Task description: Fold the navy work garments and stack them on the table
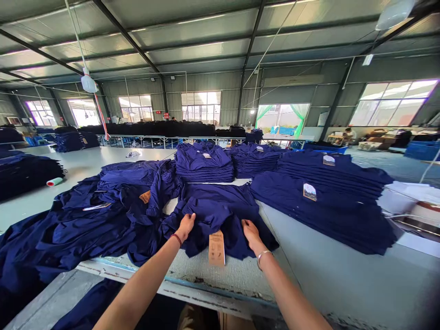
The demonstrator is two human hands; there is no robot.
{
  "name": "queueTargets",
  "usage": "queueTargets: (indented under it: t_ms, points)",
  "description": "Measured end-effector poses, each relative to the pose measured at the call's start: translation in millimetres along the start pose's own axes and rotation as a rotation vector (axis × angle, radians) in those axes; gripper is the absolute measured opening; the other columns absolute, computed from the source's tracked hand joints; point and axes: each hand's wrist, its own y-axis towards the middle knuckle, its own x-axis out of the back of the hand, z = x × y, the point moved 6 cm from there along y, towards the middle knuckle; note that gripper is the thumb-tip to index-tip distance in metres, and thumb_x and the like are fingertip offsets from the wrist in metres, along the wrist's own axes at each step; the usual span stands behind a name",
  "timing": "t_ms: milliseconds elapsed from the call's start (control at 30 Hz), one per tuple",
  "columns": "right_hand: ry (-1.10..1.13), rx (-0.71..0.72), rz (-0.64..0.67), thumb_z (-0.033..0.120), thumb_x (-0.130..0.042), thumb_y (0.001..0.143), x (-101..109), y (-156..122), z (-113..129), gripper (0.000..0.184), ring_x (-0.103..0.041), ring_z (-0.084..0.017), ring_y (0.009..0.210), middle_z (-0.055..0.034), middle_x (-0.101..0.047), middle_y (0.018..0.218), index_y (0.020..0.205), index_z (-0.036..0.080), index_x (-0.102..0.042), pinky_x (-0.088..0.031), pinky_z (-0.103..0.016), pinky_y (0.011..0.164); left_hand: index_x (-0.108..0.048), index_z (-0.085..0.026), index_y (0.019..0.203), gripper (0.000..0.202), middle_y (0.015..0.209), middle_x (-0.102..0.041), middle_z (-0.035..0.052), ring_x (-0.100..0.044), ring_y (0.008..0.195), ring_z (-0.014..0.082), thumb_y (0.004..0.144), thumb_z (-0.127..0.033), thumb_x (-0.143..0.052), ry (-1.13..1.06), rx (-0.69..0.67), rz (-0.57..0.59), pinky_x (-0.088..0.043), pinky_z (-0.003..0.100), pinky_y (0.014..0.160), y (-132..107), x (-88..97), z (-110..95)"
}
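A navy blue garment (pixel 209 213) lies spread on the table in front of me. My left hand (pixel 186 225) is closed on its left side, thumb on top of the cloth. On the right side, my right hand (pixel 251 233) pinches the cloth the same way. Between my hands a brown cardboard hang tag (pixel 216 250) hangs from the garment's near edge. To the left, a loose heap of navy garments (pixel 99 220) runs over the table's front edge. Whether the garment is trousers or a top cannot be made out.
Folded navy stacks stand behind the garment (pixel 204 165) and at right (pixel 319 206), some with pale printed tags. A thread cone (pixel 54 182) lies at far left, near another dark pile (pixel 27 176). White bundled material (pixel 409 197) sits at the right. The table's worn front edge (pixel 206 293) faces me.
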Motion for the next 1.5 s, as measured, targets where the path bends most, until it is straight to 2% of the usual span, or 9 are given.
queueTargets:
  t_ms: [133, 233, 333, 433, 600, 767, 933, 1200, 1500]
  points:
    - [-0.099, -0.049, -0.071, 0.047, -0.029, 0.091, -1, -19, -14, 0.057, -0.059, -0.027, 0.117, -0.0163, -0.062, 0.128, 0.131, 0.016, -0.056, -0.043, -0.041, 0.104, -0.054, -0.016, 0.131, 0.050, 0.137, -0.057, 0.0145, -0.049, 0.130, 0.0256, 0.097, -0.049, -0.042, 0.131, -0.142, -0.069, -0.036, 0.040, 0.111, -13, -4.8, -1]
    - [-0.310, 0.061, -0.032, 0.053, -0.043, 0.088, -11, -33, -6, 0.060, -0.053, -0.030, 0.125, -0.0141, -0.055, 0.137, 0.137, 0.019, -0.050, -0.039, -0.042, 0.108, -0.051, -0.021, 0.139, 0.065, 0.148, -0.049, 0.0111, -0.043, 0.137, 0.0255, 0.083, -0.048, -0.066, 0.341, -0.398, 0.134, -0.033, 0.040, 0.115, -28, -25.2, -15]
    - [-0.527, 0.099, 0.084, 0.042, -0.054, 0.084, -24, -42, -4, 0.065, -0.053, -0.030, 0.126, -0.0156, -0.056, 0.136, 0.143, 0.016, -0.044, -0.041, -0.039, 0.104, -0.059, -0.022, 0.134, 0.063, 0.141, -0.057, 0.0090, -0.051, 0.130, 0.0256, 0.073, -0.030, -0.076, 0.523, -0.429, 0.257, -0.039, 0.037, 0.112, -34, -35.7, -21]
    - [-0.537, 0.061, 0.115, 0.026, -0.051, 0.083, -21, -41, -9, 0.060, -0.057, -0.024, 0.122, -0.0134, -0.060, 0.132, 0.141, 0.015, -0.047, -0.043, -0.032, 0.100, -0.070, -0.024, 0.118, 0.036, 0.122, -0.069, 0.0058, -0.061, 0.118, 0.0223, 0.084, -0.018, -0.061, 0.592, -0.401, 0.183, -0.043, 0.032, 0.107, -28, -24.1, -34]
    - [-0.427, -0.048, -0.096, 0.020, -0.040, 0.088, 16, -35, -18, 0.045, -0.062, -0.021, 0.108, -0.0093, -0.063, 0.115, 0.129, 0.022, -0.058, -0.047, -0.030, 0.089, -0.050, -0.024, 0.143, 0.049, 0.133, -0.060, 0.0088, -0.055, 0.124, 0.0204, 0.098, -0.018, -0.032, 0.608, -0.364, -0.229, -0.040, 0.037, 0.109, -10, 24.5, -62]
    - [-0.647, 0.035, -0.035, 0.015, -0.052, 0.082, 14, -45, -8, 0.041, -0.056, -0.022, 0.110, -0.0069, -0.059, 0.115, 0.119, 0.029, -0.063, -0.044, -0.030, 0.081, -0.065, -0.021, 0.126, 0.038, 0.120, -0.068, 0.0085, -0.063, 0.113, 0.0218, 0.089, -0.019, -0.056, 0.754, -0.273, -0.038, -0.046, 0.031, 0.102, -6, 11.8, -44]
    - [-0.782, 0.198, 0.003, 0.020, -0.062, 0.083, 4, -47, 14, 0.028, -0.053, -0.023, 0.108, -0.0047, -0.060, 0.112, 0.108, 0.032, -0.066, -0.039, -0.033, 0.084, -0.064, -0.025, 0.127, 0.039, 0.122, -0.068, 0.0080, -0.063, 0.112, 0.0206, 0.094, -0.015, -0.047, 0.775, -0.290, 0.026, -0.046, 0.029, 0.100, -18, -4.9, -35]
    - [-0.654, 0.139, -0.177, 0.026, -0.036, 0.099, 29, -21, 23, 0.032, -0.060, -0.017, 0.092, -0.0048, -0.065, 0.103, 0.116, 0.027, -0.063, -0.039, -0.028, 0.074, -0.059, -0.028, 0.134, 0.041, 0.112, -0.058, 0.0051, -0.062, 0.097, 0.0178, 0.098, -0.022, -0.040, 0.710, -0.425, -0.267, -0.050, 0.027, 0.089, -10, 26.7, -90]
    - [-0.763, 0.175, -0.043, 0.024, -0.059, 0.087, 15, -39, 6, 0.018, -0.056, -0.021, 0.103, -0.0034, -0.063, 0.106, 0.102, 0.029, -0.067, -0.037, -0.031, 0.078, -0.054, -0.022, 0.139, 0.053, 0.133, -0.060, 0.0087, -0.057, 0.122, 0.0213, 0.086, -0.018, -0.058, 0.819, -0.347, 0.179, -0.043, 0.031, 0.107, -12, -17.0, -31]
